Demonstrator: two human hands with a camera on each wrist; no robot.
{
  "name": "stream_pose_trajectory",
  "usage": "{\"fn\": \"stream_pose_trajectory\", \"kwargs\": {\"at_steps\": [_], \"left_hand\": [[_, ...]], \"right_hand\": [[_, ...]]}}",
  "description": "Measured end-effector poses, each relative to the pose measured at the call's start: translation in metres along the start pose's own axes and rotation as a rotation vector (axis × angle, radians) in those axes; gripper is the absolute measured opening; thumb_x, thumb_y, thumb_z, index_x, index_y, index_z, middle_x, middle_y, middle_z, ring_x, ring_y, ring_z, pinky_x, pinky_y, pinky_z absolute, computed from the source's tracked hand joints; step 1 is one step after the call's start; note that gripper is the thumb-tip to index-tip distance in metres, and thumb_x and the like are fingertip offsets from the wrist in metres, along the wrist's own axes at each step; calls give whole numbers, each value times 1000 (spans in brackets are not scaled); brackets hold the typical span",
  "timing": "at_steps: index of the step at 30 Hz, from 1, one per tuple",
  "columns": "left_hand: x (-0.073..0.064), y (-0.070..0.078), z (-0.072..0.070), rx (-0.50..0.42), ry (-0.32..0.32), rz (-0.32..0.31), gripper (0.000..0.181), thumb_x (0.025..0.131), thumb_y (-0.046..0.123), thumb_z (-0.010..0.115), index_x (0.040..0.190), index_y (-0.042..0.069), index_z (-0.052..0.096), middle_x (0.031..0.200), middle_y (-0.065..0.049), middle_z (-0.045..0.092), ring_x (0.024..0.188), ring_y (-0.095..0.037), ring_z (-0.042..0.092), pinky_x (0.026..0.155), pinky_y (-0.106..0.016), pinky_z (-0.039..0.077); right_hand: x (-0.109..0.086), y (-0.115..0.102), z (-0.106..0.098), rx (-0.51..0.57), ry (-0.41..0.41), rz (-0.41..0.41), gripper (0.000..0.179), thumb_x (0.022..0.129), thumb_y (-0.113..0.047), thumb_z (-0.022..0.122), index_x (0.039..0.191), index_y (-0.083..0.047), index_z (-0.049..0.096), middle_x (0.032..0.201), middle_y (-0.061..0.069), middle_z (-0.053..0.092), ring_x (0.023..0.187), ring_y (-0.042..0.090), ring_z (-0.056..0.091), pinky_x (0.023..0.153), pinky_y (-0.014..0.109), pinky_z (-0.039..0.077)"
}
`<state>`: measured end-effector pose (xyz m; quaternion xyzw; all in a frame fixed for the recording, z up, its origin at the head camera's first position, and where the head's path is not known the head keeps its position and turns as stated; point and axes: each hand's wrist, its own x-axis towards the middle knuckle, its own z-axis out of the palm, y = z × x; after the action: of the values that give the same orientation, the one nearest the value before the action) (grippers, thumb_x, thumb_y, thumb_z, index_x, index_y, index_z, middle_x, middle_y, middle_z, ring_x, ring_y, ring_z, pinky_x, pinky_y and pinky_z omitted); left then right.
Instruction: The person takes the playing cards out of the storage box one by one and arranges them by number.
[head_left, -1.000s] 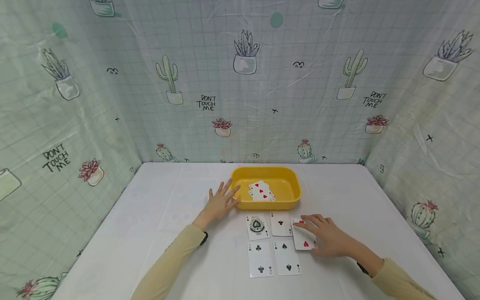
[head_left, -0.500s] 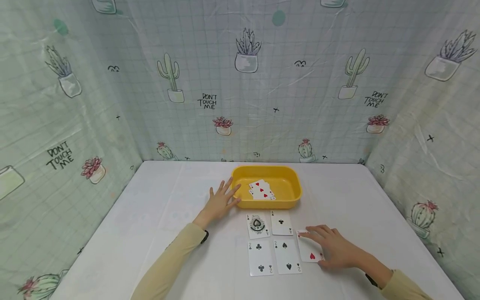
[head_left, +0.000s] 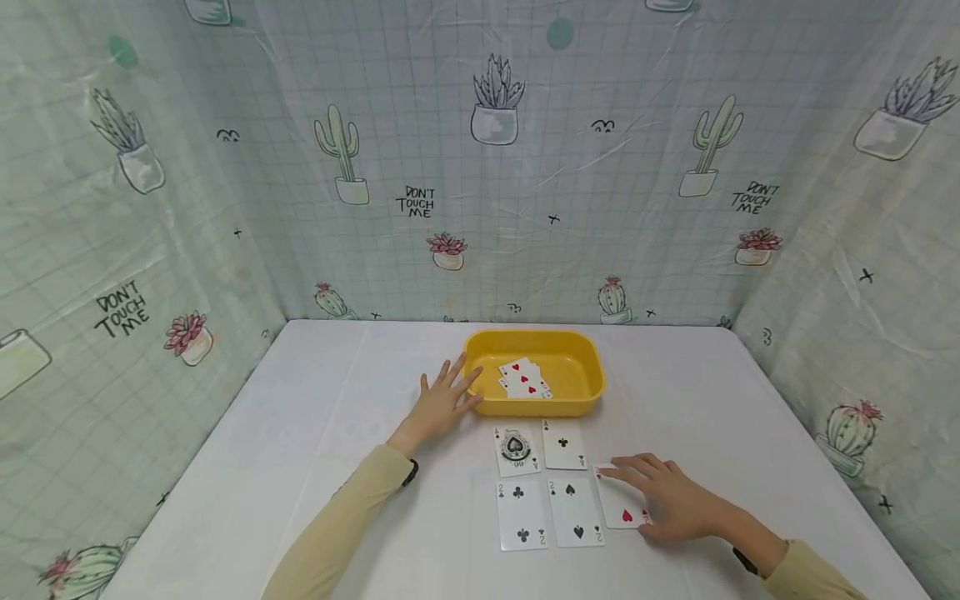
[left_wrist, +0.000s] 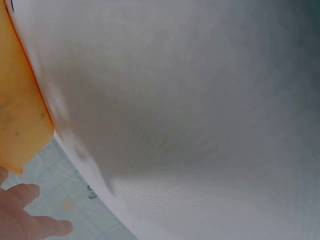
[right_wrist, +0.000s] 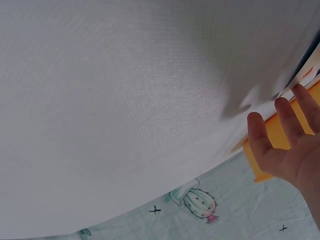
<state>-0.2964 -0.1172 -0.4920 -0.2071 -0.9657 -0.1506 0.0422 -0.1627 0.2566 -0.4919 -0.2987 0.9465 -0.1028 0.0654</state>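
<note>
In the head view, my right hand [head_left: 678, 500] pinches the two of hearts [head_left: 621, 504] between thumb and fingers, at the right of a small layout of cards. That card lies flat or nearly so beside the two of spades [head_left: 576, 521]. Left of it is the two of clubs [head_left: 522, 517]; behind these lie the ace of spades [head_left: 516, 464] and the ace of clubs [head_left: 564, 454]. My left hand [head_left: 438, 408], fingers spread, touches the left side of a yellow tray [head_left: 534, 407]. The left wrist view shows fingers [left_wrist: 47, 227] near the tray [left_wrist: 22, 125].
Inside the tray lies an overlapping pile of playing cards [head_left: 522, 380] with a heart card on top. A white cloth [head_left: 337, 375] covers the table. Patterned curtains [head_left: 637, 208] enclose the back and both sides.
My right hand has drawn the two of hearts toward me and slightly right, from beside the ace of clubs to beside the two of spades. The left hand stays at the tray.
</note>
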Motion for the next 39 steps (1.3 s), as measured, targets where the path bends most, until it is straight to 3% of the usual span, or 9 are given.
{"fn": "stream_pose_trajectory", "kwargs": {"at_steps": [6,17,26,31,39], "left_hand": [[0,0,0,7,1,8,57,90,55,34,141,32,24,152,0,5,138,-34,12,98,-69,13],[-2,2,-2,3,-13,-4,58,89,57,32,141,35,21,152,1,4,139,-31,8,99,-68,12],[-3,4,-2,0,-13,-8,57,90,55,35,141,34,22,152,1,5,139,-32,8,99,-68,12],[-2,4,-2,-6,-11,-8,57,90,55,35,141,33,22,152,1,4,139,-31,6,99,-68,11],[-2,5,-2,0,-2,-6,58,89,56,34,141,32,24,152,0,5,139,-32,8,99,-69,12]], "right_hand": [[1,-1,-1,31,-31,16,80,68,-32,72,136,-38,31,138,0,36,122,24,35,89,55,35],[-4,2,-1,22,13,-18,81,67,-29,72,136,-36,31,138,1,36,120,23,35,82,49,36],[-2,3,-3,17,10,9,81,65,-34,74,135,-37,32,139,0,36,120,22,34,87,52,36],[5,7,-9,6,71,26,80,67,-36,74,135,-35,33,139,-1,35,121,22,34,90,54,34],[21,12,-30,-60,227,-31,74,73,-29,70,136,-32,33,137,4,37,118,22,36,90,54,35]]}}
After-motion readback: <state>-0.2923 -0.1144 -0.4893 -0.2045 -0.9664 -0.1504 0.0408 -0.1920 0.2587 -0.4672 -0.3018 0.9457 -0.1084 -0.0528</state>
